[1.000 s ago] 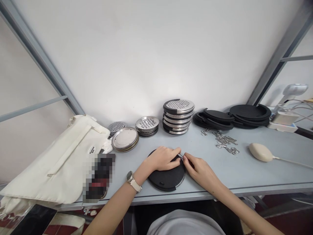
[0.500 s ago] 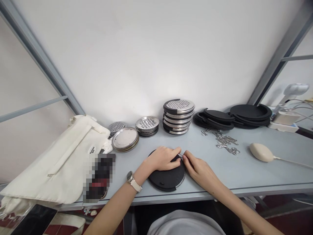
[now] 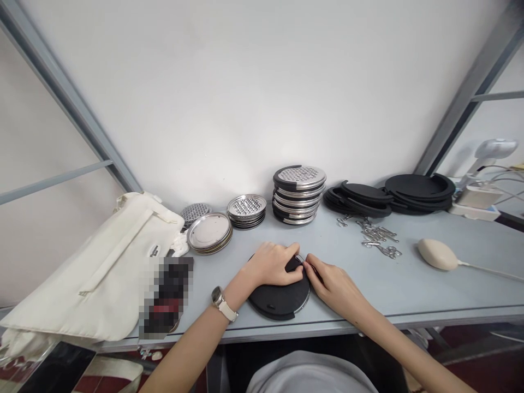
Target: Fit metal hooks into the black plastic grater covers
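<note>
A black round plastic holder [image 3: 273, 303] lies near the table's front edge, a thin metal disc rim showing along its right side. My left hand [image 3: 272, 265], a watch on its wrist, rests over the holder, with thumb and forefinger curled at its upper right edge. My right hand [image 3: 333, 281] pinches at that same edge, where a thin metal wire hook [image 3: 301, 258] shows between the two hands. The fingertips partly hide the hook. Loose metal hooks [image 3: 379, 233] lie in a pile to the right.
Behind my hands stand a stack of grater discs in black holders [image 3: 299, 196], perforated grater discs [image 3: 246, 210] and plain metal discs [image 3: 209, 234]. Black holders [image 3: 420, 191] are piled at right, near a beige corded object [image 3: 437, 254]. A cream bag [image 3: 94, 267] lies at left.
My right fingertips have shifted slightly left and up at the holder's edge, and the wire hook shows more between my hands. The holder stays in place.
</note>
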`<state>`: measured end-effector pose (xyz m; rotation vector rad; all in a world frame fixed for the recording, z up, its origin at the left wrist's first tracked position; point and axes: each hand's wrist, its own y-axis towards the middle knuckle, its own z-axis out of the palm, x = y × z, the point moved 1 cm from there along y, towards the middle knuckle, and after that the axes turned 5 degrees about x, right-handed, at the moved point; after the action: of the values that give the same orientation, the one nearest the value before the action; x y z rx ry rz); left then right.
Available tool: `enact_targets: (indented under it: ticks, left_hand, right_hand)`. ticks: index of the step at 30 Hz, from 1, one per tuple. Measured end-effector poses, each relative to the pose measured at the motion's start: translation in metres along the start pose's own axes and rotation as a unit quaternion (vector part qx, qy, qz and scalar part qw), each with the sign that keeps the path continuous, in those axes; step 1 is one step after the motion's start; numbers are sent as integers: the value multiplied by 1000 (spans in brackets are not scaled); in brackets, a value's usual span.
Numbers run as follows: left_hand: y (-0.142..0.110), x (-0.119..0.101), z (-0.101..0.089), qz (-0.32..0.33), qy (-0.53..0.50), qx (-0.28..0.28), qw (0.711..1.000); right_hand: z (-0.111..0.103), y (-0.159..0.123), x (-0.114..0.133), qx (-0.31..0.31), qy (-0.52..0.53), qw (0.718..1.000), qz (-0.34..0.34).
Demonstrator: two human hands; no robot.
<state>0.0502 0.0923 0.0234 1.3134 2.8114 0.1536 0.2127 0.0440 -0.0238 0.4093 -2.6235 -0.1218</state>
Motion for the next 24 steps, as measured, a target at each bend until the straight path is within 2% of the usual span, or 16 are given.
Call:
enact_targets:
  ticks: [8,15,24]
  left_hand:
    - [0,1,1,21,7,-3,1000]
    - [1,4,3,8,-122,1,993]
    - [3,4,5,8,-144,2,990]
  right_hand:
    - [0,0,0,-8,6,1000,-5]
    - [0,-1,0,-13,-1,1000,-14]
    - [2,0,0,-9,-26,1000,-7]
